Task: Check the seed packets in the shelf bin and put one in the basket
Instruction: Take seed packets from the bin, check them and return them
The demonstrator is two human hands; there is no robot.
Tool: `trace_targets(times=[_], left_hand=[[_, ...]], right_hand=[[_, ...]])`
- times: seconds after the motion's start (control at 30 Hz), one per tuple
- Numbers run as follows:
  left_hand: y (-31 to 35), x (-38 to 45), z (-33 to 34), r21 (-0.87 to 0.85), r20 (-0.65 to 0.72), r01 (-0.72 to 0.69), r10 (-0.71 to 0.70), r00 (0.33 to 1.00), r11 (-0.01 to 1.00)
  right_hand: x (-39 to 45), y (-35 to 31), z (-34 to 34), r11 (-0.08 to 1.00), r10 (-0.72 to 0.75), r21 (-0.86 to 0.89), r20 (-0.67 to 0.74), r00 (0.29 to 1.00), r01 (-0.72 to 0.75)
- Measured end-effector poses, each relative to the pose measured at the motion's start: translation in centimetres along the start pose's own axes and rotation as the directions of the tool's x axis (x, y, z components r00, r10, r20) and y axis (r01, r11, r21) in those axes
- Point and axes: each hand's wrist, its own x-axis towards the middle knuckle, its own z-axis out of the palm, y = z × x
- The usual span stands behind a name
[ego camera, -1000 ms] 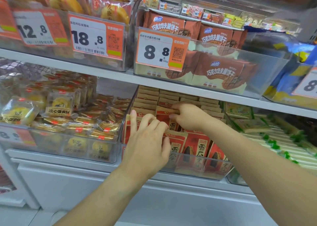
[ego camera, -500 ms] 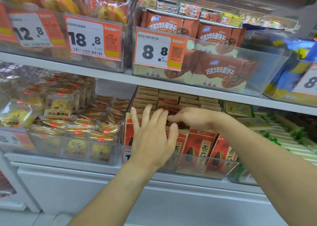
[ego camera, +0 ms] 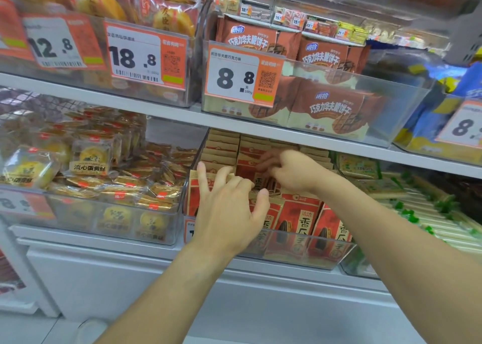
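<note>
Red and tan seed packets [ego camera: 297, 223] stand in rows inside a clear shelf bin [ego camera: 339, 255] on the lower shelf. My left hand [ego camera: 229, 208] rests on the front packets with its fingers spread and straight, tipping them forward. My right hand [ego camera: 292, 171] reaches further back into the bin, its curled fingers pinching the top of a packet [ego camera: 258, 180] in a middle row. The basket is not in view.
A clear bin of yellow pastry packs [ego camera: 86, 166] sits to the left, and green-and-white packets [ego camera: 407, 202] lie to the right. The upper shelf [ego camera: 172, 114] overhangs the bin, carrying brown biscuit boxes [ego camera: 328, 111] and orange price tags [ego camera: 242, 74].
My right hand has shifted slightly and pulled a middle packet apart from the row. My left hand has spread its fingers wider on the front packets. The camera has moved a little closer.
</note>
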Motion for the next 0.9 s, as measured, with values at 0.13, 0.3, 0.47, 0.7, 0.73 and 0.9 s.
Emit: trace_targets(times=[0.13, 0.3, 0.47, 0.7, 0.73, 0.9], left_hand=[[0.1, -0.6, -0.3, -0.304, -0.238, 0.024, -0.100, 0.966, 0.953], [1.4, -1.4, -1.9, -0.461, -0.323, 0.051, -0.221, 0.920, 0.886], [4.4, -2.4, -3.4, -0.480, -0.307, -0.056, -0.108, 0.945, 0.875], [9.8, -5.4, -5.7, -0.773, -0.179, -0.038, -0.161, 0.971, 0.633], [10.1, -5.7, -5.5, -0.803, -0.115, 0.027, -0.199, 0.973, 0.595], [8.7, -5.4, -4.0, -0.818, 0.144, 0.287, -0.305, 0.941, 0.498]], right_hand=[[-4.0, -0.4, -1.0, 0.995, -0.097, 0.018, -0.005, 0.995, 0.097], [-9.7, -1.0, -2.3, 0.954, -0.215, 0.046, -0.585, 0.782, 0.296], [-14.1, -2.5, -4.3, 0.836, -0.430, -0.169, -0.792, 0.433, 0.521], [-17.6, -3.4, -4.6, 0.808, -0.216, 0.253, -0.712, 0.668, 0.532], [-17.6, -3.3, -3.9, 0.766, -0.109, 0.429, -0.647, 0.755, 0.478], [-17.6, -0.8, -0.2, 0.467, 0.250, 0.884, -0.160, 0.955, 0.025]])
